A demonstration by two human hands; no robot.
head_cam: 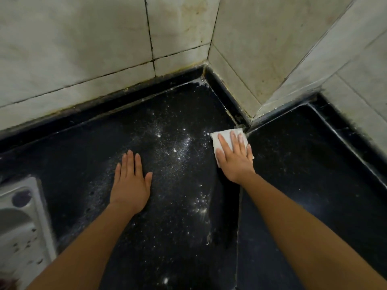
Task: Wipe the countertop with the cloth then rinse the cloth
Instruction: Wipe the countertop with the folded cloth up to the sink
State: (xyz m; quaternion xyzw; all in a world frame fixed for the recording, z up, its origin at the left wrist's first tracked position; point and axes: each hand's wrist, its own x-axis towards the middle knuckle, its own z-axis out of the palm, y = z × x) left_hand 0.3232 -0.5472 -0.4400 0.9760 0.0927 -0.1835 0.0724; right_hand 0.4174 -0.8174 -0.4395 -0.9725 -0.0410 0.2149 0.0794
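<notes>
While the left hand is lying flat, fingers straight and holding nothing, on the powder-dusted countertop, the right hand is pressing the cloth down with straight fingers at two o'clock from it, beside the tiled wall.

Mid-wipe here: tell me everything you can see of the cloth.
The cloth is small, white and lies flat in a rough rectangle; whether it is thin fabric or paper is hard to tell. It sits on the black countertop beside the jutting wall corner, next to the seam between two slabs. The right hand presses on it with straight, spread fingers and covers most of it. White powder lies scattered to its left.
</notes>
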